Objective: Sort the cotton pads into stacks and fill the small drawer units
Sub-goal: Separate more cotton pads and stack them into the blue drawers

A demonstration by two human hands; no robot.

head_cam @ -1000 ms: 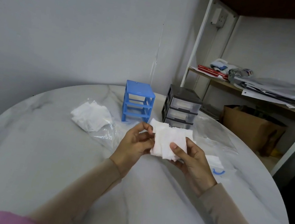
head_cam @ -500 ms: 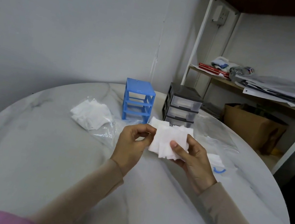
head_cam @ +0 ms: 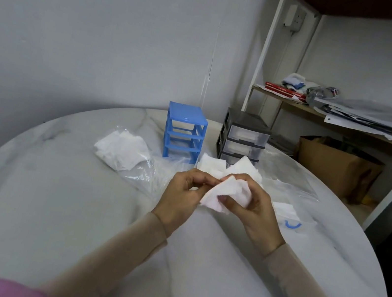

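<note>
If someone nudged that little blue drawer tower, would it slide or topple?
The blue drawer tower is probably light: thin plastic, its slots looking empty. It stands taller than wide on the smooth table, so a low nudge likely slides it; a high one might tip it.

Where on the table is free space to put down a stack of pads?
Bare marble lies left of the loose pad pile and near the table edge. It is crowded around the blue drawer unit, grey drawer unit and plastic bags.
</note>
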